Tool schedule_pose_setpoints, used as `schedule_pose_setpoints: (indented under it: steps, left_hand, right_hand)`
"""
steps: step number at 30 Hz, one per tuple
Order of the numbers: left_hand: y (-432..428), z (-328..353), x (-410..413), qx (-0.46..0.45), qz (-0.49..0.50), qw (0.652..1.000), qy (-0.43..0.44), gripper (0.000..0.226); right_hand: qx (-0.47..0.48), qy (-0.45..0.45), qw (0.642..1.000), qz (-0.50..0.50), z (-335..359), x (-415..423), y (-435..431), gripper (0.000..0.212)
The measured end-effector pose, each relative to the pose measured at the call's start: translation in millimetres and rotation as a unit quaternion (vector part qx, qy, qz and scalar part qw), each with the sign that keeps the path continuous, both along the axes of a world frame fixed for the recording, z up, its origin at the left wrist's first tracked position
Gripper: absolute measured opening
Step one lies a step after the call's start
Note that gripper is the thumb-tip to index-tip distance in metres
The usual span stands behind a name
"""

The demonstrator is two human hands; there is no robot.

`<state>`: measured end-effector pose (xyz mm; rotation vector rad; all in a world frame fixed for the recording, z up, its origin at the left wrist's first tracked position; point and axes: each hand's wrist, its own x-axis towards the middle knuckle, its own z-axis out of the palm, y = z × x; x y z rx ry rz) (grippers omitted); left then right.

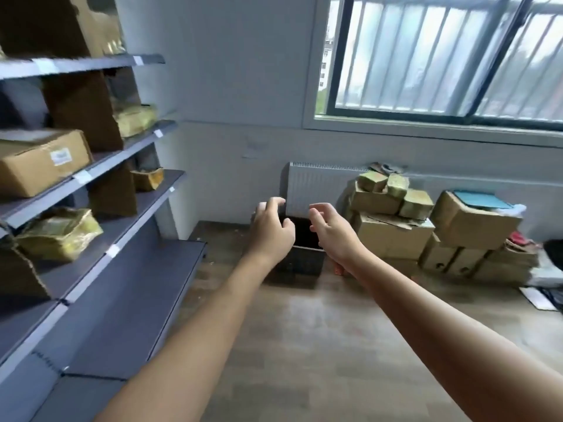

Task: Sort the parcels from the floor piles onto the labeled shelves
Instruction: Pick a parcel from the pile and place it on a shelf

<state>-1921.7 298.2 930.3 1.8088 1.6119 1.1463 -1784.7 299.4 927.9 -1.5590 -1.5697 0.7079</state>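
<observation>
Both hands are empty. The left hand and right hand reach forward side by side, in line with the radiator. Their fingers are loosely curled and apart, clamped on nothing. The parcels wait in a floor pile just right of the radiator, against the wall. The shelves stand well left of it, with several parcels on them already.

The main risk, I judge, is the pile itself. Small taped parcels sit crooked on its top, at the end nearest the radiator. A tilted box farther right of the radiator leans on lower cartons, with flat things loose on its lid. Pulling a lower carton first, or snatching one with a single hand, would likely tip the upper ones onto the floor. Working from the top down avoids that.

A dark bin stands on the floor right in front of the radiator, behind the hands as seen. A step or a swing toward the pile could knock it, and a dropped small parcel could fall in unnoticed.

The white labels on the shelf edges are too blurred to read. Placing by guess would land a parcel on the wrong shelf. The wrapped parcels near the shelf fronts could also be nudged off when a new one slides in beside them.
</observation>
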Motion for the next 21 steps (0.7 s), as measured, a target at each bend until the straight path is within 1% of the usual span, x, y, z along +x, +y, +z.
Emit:
schedule_pose_setpoints:
  steps: [4, 10, 15, 21]
  left_hand:
    - [76, -1, 68, -0.018, -0.065, 0.998, -0.004, 0.040]
    - [178, -11, 174, -0.043, -0.147, 0.988, -0.014, 0.039]
    - [268, -21, 267, -0.076, -0.175, 0.981, -0.015, 0.038]
    - [383, -28, 380, -0.109, -0.182, 0.977, 0.003, 0.037]
  right_hand:
    - [-0.010, 0.004, 0.998, -0.059, -4, 67, 61, 0.032]
    - [-0.010, 0.045, 0.992, -0.119, -18, 169, 146, 0.034]
    - [-0.008, 0.045, 0.987, -0.156, -30, 268, 225, 0.035]
    - [-0.028, 0.017, 0.988, -0.152, -28, 395, 329, 0.039]
